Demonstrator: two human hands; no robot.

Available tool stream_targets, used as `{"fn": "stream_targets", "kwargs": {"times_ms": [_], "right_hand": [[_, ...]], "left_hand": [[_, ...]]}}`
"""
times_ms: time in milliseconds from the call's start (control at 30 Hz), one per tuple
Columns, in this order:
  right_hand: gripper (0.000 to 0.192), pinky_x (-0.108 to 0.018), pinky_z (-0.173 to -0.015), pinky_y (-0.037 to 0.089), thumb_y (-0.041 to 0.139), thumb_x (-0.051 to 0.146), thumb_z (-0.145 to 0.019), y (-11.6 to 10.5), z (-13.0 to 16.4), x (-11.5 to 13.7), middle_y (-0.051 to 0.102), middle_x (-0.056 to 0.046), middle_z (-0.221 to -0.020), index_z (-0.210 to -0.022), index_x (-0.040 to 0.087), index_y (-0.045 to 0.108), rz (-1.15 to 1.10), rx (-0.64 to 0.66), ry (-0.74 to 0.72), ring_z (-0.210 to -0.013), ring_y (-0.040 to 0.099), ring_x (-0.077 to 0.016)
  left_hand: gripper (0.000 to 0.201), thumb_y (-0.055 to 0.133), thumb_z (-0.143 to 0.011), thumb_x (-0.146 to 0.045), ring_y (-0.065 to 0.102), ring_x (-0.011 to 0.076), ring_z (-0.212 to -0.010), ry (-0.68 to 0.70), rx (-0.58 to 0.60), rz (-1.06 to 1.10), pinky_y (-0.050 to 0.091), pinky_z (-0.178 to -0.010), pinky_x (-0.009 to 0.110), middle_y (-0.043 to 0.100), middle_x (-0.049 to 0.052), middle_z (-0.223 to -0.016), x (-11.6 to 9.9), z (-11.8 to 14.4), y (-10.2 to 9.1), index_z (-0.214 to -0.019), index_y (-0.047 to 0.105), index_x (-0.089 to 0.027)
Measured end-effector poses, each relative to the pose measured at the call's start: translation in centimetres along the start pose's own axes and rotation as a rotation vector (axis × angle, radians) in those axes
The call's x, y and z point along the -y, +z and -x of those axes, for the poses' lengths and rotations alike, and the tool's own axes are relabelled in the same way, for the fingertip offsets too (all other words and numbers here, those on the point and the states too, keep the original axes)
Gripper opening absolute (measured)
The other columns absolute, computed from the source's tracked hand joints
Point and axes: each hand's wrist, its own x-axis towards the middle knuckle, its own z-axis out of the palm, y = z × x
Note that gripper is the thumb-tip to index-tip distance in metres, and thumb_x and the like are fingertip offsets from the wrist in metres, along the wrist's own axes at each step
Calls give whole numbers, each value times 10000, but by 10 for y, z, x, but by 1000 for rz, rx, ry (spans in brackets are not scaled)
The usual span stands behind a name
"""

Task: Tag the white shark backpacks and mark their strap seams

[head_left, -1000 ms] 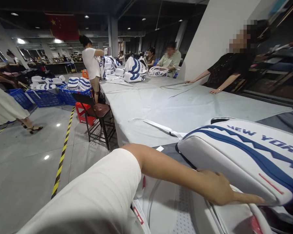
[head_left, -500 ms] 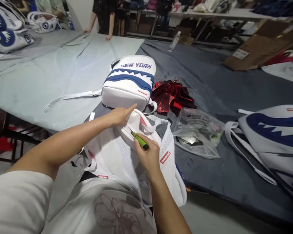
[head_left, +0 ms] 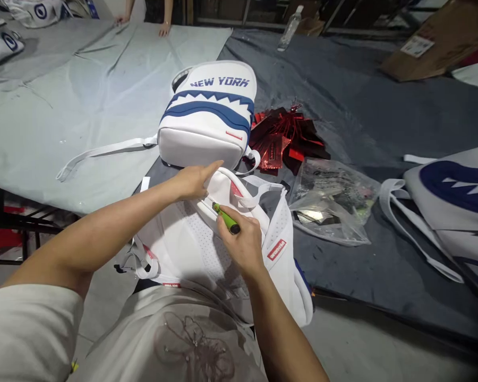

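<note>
A white backpack (head_left: 175, 239) lies at the table's front edge against my body, its perforated back panel and straps facing up. My left hand (head_left: 195, 181) grips its far end, with one finger stretched out toward the right. In my right hand (head_left: 242, 239) is a bright green pen-shaped tool (head_left: 228, 218) with a black end. The tool's tip is at a seam of the backpack, just below my left hand; I cannot make out the tip clearly. Touching the far end stands a second white backpack (head_left: 201, 146) with blue bands and NEW YORK lettering.
Shiny red tags (head_left: 282, 140) lie in a heap to the right, beside a clear plastic bag (head_left: 334, 199) with things inside. Another white-and-blue backpack (head_left: 454, 212) is at far right. A bottle (head_left: 290, 29) and a cardboard box (head_left: 434, 42) are farther back. A co-worker's hands (head_left: 164, 29) rest on the far edge.
The view has tilted down and things sit higher in it. Both hands stay on the white backpack, the green tool still at about the same seam.
</note>
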Motion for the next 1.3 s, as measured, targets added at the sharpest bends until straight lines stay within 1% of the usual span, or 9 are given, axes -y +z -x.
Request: {"fn": "stream_targets", "kwargs": {"times_ms": [133, 233, 367, 500, 633, 733, 933, 1100, 1300], "right_hand": [[284, -393, -867, 475, 571, 261, -898, 6, -6, 4, 773, -57, -1023, -1115, 211, 747, 27, 10, -43, -864, 722, -231], [283, -415, -879, 479, 582, 273, -888, 7, -5, 6, 776, -68, -993, -1102, 207, 754, 95, -11, -28, -845, 722, -245], [304, -379, -852, 511, 562, 285, -897, 5, -4, 6, 778, -52, -977, -1129, 220, 747, 19, 41, 3, -833, 723, -224], [303, -408, -877, 525, 586, 290, -864, 2, -4, 7, 778, -70, -951, -1095, 219, 769, 100, 18, 33, -839, 730, -250], [338, -373, -879, 554, 570, 269, -857, -2, -2, 6, 773, -58, -1016, -1129, 217, 764, -46, 71, 74, -866, 729, -228], [357, -402, -907, 552, 576, 266, -841, -5, -1, 4, 771, -59, -1032, -1139, 214, 765, -46, 76, 119, -883, 729, -241], [362, -348, -946, 553, 569, 257, -842, 4, -7, 5, 752, -48, -1125, -1145, 193, 758, -254, 83, 113, -1001, 715, -215], [356, -407, -940, 552, 586, 242, -841, 1, -7, 10, 768, -72, -1048, -1146, 204, 764, -54, 90, 136, -934, 729, -253], [350, -377, -936, 553, 586, 245, -861, -3, -3, 10, 762, -61, -1083, -1166, 223, 754, -31, 86, 124, -983, 723, -245]], "left_hand": [[918, 640, -856, -268, 633, 307, -1117, -10, -9, -4, 490, -892, 347, 629, 150, -1237, 1, -2, 3, -1602, 107, -235], [920, 644, -851, -273, 647, 310, -1094, -21, -13, -11, 497, -889, 355, 632, 148, -1231, 1, -5, 6, -1599, 109, -248], [932, 654, -840, -261, 652, 316, -1093, -23, -24, -16, 498, -895, 363, 638, 145, -1214, -1, -6, 7, -1597, 111, -248], [908, 637, -848, -244, 647, 326, -1103, -23, -18, -11, 501, -890, 371, 631, 153, -1226, -2, -6, 6, -1597, 123, -246], [918, 647, -844, -249, 638, 316, -1116, -19, -16, -22, 495, -911, 365, 633, 144, -1219, -2, -8, 7, -1595, 119, -235], [916, 647, -845, -241, 635, 304, -1119, -20, -11, -19, 488, -924, 358, 628, 135, -1231, -2, -9, 7, -1591, 116, -247], [910, 613, -854, -206, 631, 314, -1126, -40, 31, -52, 490, -901, 357, 607, 157, -1251, -7, -9, 3, -1593, 83, -220], [923, 617, -848, -234, 644, 312, -1090, -42, 35, -59, 497, -880, 356, 604, 146, -1232, -6, -10, 3, -1592, 71, -226], [911, 614, -843, -249, 642, 292, -1091, -40, 21, -58, 497, -880, 333, 604, 127, -1219, -4, -10, 5, -1586, 88, -239]]}}
